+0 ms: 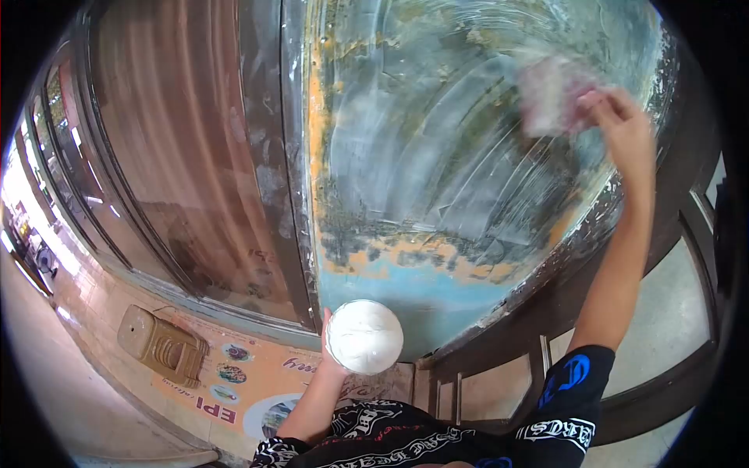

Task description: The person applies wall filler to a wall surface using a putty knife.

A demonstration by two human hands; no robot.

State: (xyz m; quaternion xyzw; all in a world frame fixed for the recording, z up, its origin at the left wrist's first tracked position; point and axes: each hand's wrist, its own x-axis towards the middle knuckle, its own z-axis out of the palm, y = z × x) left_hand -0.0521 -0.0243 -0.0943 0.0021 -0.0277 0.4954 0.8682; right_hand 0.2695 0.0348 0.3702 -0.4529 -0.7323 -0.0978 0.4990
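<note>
My right hand (620, 117) is raised high against a large glass pane (437, 156) and grips a pale cloth (550, 93), which is blurred with motion. The pane is smeared with arcs of white cleaning paste over peeling blue and orange paint. My left hand (331, 355) is low near my chest and holds a round bowl of white paste (364, 337) from underneath, level and close to the bottom edge of the pane.
A dark metal frame (292, 195) borders the pane, with a brown reflective glass panel (179, 156) to its left. A tan plastic stool (160, 347) lies on an orange printed banner (234, 382) on the ground. Dark railing bars (499, 366) stand at lower right.
</note>
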